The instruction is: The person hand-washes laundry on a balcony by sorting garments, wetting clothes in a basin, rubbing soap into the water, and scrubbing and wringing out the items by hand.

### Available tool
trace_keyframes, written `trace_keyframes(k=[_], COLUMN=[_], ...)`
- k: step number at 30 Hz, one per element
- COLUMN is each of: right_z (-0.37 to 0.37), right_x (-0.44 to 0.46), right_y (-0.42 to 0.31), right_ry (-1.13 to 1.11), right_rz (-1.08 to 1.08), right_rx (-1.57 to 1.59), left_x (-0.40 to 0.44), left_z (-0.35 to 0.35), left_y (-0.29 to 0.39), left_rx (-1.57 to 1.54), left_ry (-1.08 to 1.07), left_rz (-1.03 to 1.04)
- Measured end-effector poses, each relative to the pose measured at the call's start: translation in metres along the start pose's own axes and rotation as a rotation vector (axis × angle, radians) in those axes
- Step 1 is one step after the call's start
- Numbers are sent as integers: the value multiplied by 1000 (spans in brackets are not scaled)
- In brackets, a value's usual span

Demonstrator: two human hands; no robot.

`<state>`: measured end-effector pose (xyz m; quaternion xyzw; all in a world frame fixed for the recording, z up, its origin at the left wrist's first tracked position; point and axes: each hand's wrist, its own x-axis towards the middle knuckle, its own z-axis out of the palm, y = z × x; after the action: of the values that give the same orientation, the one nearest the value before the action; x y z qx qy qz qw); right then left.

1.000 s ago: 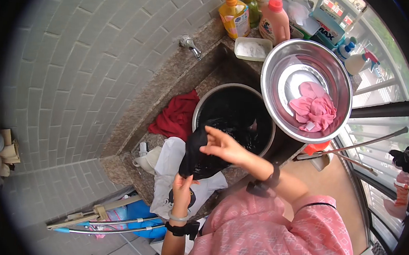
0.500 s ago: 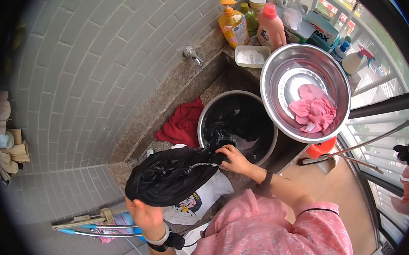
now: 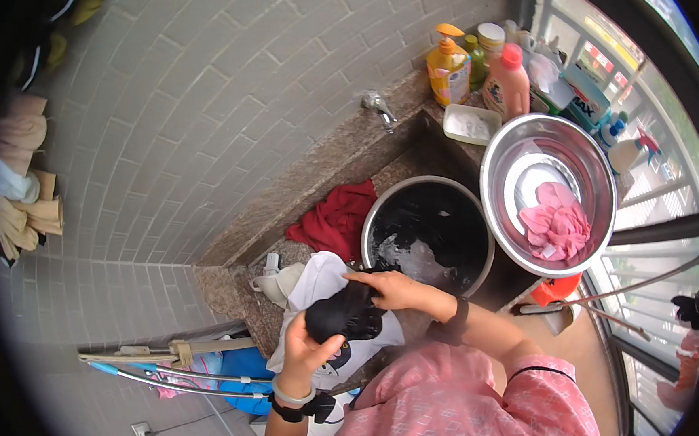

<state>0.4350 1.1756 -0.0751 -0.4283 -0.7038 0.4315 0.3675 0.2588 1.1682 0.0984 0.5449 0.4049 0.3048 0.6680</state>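
A wet black garment, bunched into a bundle, is held between my two hands. My left hand cups its near left side, with the thumb across it. On its right side my right hand grips the cloth, the index finger stretched along the top; its other fingers are partly hidden. Beneath the bundle, a white garment with a printed figure lies on the stone ledge. Just beyond my right hand stands a metal basin of dark water, with suds and submerged dark cloth.
A red cloth lies left of the dark-water basin. A steel bowl holding pink cloth rests at the right. Behind are a tap, a soap dish and several bottles. A white brush-like item sits on the ledge.
The black garment, stretched long between my hands and reaching the basin, is now gathered into a smaller bundle over the white garment. My hands have come closer together; the view has shifted.
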Motion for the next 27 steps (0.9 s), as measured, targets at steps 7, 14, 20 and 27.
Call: trace_keyframes(k=[7,14,20,27], right_z=[-13,-77,-85,-34], right_x=[-29,-94,-128,-156], right_y=[-11,-30,-14,48], right_ry=[184,450,216,-35], right_rz=[343,351,231,451], right_rx=[-36,138,-259,-517], left_x=[-6,7,23,21], left_z=[-47,-107,-122,-77], left_y=[-35,-110,-251,-238], left_rx=[74,-424,-939,-1288], left_ry=[294,597,746,515], left_rz=[-15,-36,-490,-553])
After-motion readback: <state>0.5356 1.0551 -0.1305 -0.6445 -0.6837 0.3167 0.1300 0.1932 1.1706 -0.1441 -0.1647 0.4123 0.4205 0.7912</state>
